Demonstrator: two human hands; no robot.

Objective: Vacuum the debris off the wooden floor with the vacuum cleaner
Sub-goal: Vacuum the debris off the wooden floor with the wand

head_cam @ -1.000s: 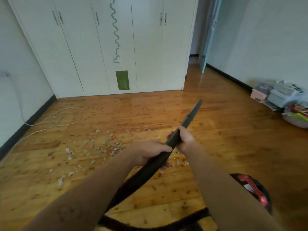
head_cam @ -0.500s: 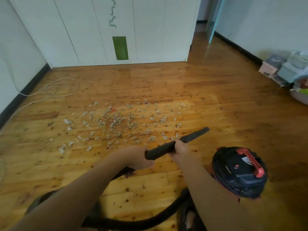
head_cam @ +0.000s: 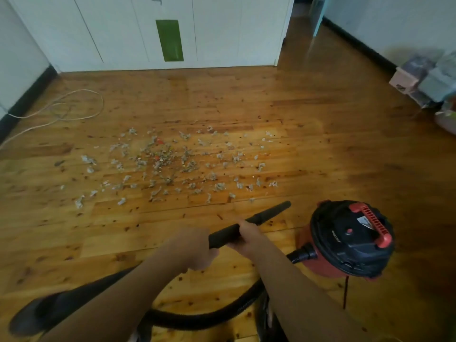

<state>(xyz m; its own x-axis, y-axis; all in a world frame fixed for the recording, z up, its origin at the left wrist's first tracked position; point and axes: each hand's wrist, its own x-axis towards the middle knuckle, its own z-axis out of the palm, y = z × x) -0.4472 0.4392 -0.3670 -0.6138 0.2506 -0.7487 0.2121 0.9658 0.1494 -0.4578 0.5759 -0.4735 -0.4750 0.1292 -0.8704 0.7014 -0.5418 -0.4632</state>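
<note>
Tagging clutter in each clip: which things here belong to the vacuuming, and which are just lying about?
Job: wand, gripped by left hand and right hand; hose; red-and-black canister; debris; wooden floor.
Lying about: white cable by the left wall; boxes by the right wall; white wardrobe.

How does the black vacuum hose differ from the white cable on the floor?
The black vacuum hose is thick and dark; the white cable is thin and pale. The hose curves in the foreground and plugs into the red vacuum canister; the cable lies in loose loops far left by the wall. Both rest curved on the wooden floor.
</note>
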